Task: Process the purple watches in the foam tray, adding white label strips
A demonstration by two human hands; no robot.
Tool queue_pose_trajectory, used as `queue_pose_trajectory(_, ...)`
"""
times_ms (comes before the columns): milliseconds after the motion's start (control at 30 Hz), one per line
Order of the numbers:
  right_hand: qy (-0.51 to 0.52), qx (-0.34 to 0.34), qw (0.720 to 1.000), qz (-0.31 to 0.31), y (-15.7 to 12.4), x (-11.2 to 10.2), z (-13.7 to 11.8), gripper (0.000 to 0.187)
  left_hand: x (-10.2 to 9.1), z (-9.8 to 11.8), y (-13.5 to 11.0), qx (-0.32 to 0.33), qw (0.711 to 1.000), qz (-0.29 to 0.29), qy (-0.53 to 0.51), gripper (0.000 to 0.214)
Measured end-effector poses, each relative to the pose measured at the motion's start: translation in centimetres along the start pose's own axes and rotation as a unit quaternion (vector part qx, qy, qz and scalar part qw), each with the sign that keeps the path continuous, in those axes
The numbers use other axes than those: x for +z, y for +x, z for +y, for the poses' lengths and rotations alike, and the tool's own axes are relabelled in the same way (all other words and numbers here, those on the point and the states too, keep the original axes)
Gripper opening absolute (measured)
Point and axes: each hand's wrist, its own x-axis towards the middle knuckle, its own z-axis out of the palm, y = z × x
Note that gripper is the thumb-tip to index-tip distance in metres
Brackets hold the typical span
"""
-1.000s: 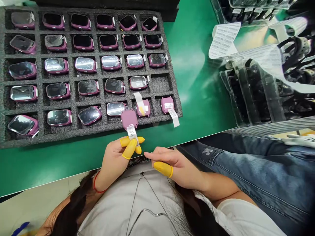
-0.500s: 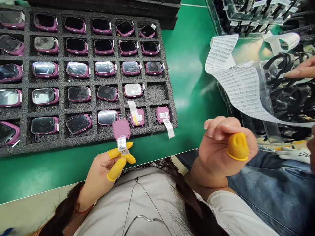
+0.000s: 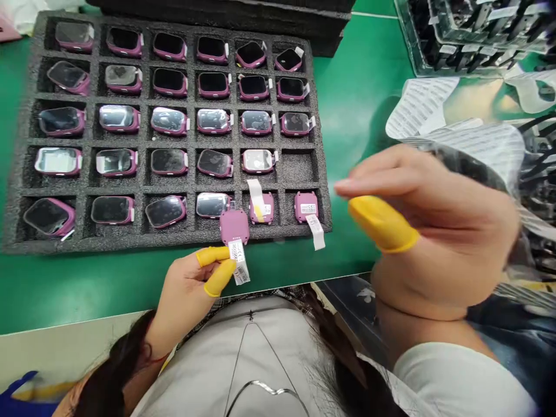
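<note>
My left hand (image 3: 197, 284) pinches the white label tab of a purple smartwatch body (image 3: 234, 226) between yellow finger cots. The watch lies back-up on the front edge of the black foam tray (image 3: 143, 240). My right hand (image 3: 430, 220) is raised close to the camera, above the right part of the green bench, blurred by motion. Its fingers are stretched out towards the left, a yellow cot on the thumb, and nothing shows in it. Two more watch bodies (image 3: 306, 205) lie back-up in the tray's front row.
The foam tray holds several purple watches in its cells, one cell (image 3: 299, 162) bare. Sheets of barcode labels (image 3: 421, 104) and clear trays of black straps (image 3: 469, 35) stand at the right on the green mat (image 3: 347, 92). Another foam tray (image 3: 226, 8) sits behind.
My right hand has risen from near my body up and to the right, and now hangs large before the camera. My left hand keeps its pinch on the watch's label tab.
</note>
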Motion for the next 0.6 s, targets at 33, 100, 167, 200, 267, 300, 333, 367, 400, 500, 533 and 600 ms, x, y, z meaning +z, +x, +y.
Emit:
queue_pose_trajectory(33, -0.005, -0.042, 0.999, -0.02, 0.5, 0.7, 0.1, 0.017, 0.1, -0.1, 0.1, -0.002, 1.0, 0.002, -0.002, 0.017)
queue_pose_trajectory(100, -0.015, -0.072, 0.991, -0.113, 1.3, 2.4, 0.4, 0.014, 0.3, -0.2, 0.3, -0.006, 1.0, 0.006, 0.002, 0.016)
queue_pose_trajectory(167, -0.019, -0.06, 0.984, -0.168, 1.6, 3.6, 0.8, 0.013, 0.3, -0.4, 0.4, -0.002, 1.0, 0.012, 0.008, 0.015)
queue_pose_trajectory(200, -0.022, -0.053, 0.985, -0.166, 1.6, 3.9, 1.0, 0.014, 0.3, -0.5, 0.5, 0.0, 1.0, 0.014, 0.013, 0.015)
queue_pose_trajectory(267, -0.033, -0.049, 0.992, -0.11, 1.6, 4.0, 1.4, 0.016, 0.3, -0.5, 0.5, 0.008, 1.0, 0.023, 0.019, 0.015)
queue_pose_trajectory(300, -0.042, -0.048, 0.995, -0.08, 1.6, 4.0, 1.5, 0.016, 0.3, -0.6, 0.5, 0.014, 0.999, 0.029, 0.021, 0.015)
queue_pose_trajectory(333, -0.047, -0.051, 0.995, -0.067, 1.7, 4.0, 1.6, 0.016, 0.3, -0.6, 0.5, 0.02, 0.999, 0.032, 0.024, 0.015)
queue_pose_trajectory(367, -0.047, -0.061, 0.994, -0.081, 1.8, 4.2, 1.8, 0.015, 0.2, -0.7, 0.5, 0.027, 0.999, 0.032, 0.028, 0.015)
queue_pose_trajectory(400, -0.041, -0.074, 0.99, -0.116, 1.9, 4.5, 1.9, 0.014, 0.2, -0.8, 0.6, 0.033, 0.998, 0.032, 0.033, 0.015)
queue_pose_trajectory(500, -0.049, -0.114, 0.963, -0.24, 2.1, 6.4, 2.3, 0.014, 0.2, -1.0, 0.7, 0.056, 0.996, 0.029, 0.057, 0.011)
queue_pose_trajectory(533, -0.065, -0.124, 0.955, -0.26, 2.1, 7.1, 2.4, 0.014, 0.1, -1.0, 0.7, 0.065, 0.995, 0.031, 0.066, 0.009)
queue_pose_trajectory(600, -0.102, -0.141, 0.946, -0.274, 2.0, 8.3, 2.6, 0.015, 0.1, -1.0, 0.7, 0.082, 0.993, 0.035, 0.081, 0.008)
